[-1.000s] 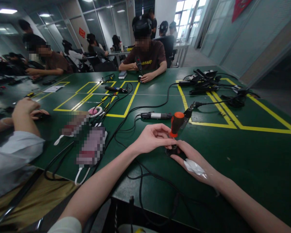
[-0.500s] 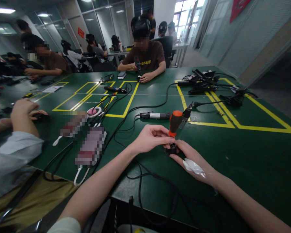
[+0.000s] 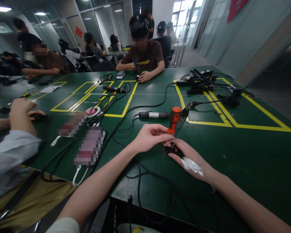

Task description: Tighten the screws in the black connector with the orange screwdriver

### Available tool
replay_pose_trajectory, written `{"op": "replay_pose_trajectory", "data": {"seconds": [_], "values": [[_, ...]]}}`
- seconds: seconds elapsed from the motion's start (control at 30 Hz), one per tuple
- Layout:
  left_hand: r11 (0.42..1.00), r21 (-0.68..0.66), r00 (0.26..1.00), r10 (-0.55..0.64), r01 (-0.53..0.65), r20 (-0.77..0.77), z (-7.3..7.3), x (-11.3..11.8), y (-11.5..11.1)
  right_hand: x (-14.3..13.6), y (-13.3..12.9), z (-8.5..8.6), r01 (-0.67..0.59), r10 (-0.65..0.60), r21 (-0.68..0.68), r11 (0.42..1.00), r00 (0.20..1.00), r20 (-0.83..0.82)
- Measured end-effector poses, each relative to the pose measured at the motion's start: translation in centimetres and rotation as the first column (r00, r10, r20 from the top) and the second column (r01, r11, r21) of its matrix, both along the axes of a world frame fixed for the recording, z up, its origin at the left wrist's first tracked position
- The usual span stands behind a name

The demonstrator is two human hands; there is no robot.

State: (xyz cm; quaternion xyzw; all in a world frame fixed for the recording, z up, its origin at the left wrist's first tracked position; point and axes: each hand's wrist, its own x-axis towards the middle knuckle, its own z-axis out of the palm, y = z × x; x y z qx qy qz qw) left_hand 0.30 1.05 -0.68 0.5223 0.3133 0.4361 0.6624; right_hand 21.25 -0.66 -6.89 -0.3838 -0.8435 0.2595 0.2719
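Observation:
A small black part with a metal ring (image 3: 171, 147) is low over the green table (image 3: 145, 176), between the fingertips of both hands. My right hand (image 3: 184, 151) is closed around its right side, with a clear and white film taped at the wrist. My left hand (image 3: 153, 137) is closed at the part's upper left, its fingertips meeting those of my right hand; what it pinches is too small to name. Just beyond the fingers an orange and black screwdriver handle (image 3: 174, 119) stands upright, its lower end hidden behind my left fingers.
Behind the hands lie a silver and black electric screwdriver (image 3: 154, 115) and another dark tool (image 3: 184, 114). Cables cross the table. Two blurred phones (image 3: 90, 145) are at left, beside a person's arm (image 3: 23, 116). A person (image 3: 145, 55) sits opposite; a black tool pile (image 3: 201, 81) lies back right.
The whole view has shifted slightly. Both hands keep nearly the same hold, and the orange handle tilts a little differently.

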Motion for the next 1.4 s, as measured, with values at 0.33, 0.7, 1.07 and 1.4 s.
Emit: {"op": "replay_pose_trajectory", "data": {"seconds": [0.33,0.7,1.07,1.4], "values": [[1.0,0.015,0.999,-0.011,0.012,-0.032,0.4,-0.3,-0.1,0.1,0.0,0.1,0.01,-0.011,0.014,1.0,0.999,0.045],[0.999,-0.027,1.0,0.019,-0.019,0.02,-0.3,-0.1,0.1,0.1,-0.1,0.1,0.012,-0.013,0.004,1.0,0.999,0.033],[1.0,0.007,0.999,-0.029,0.029,-0.022,0.2,-0.2,-0.1,0.2,-0.1,0.5,0.008,-0.007,-0.023,1.0,1.0,0.014],[1.0,0.006,1.0,-0.004,0.004,0.026,-0.1,-0.3,0.1,0.3,0.1,-0.1,0.014,-0.014,-0.005,1.0,0.999,0.031]]}}
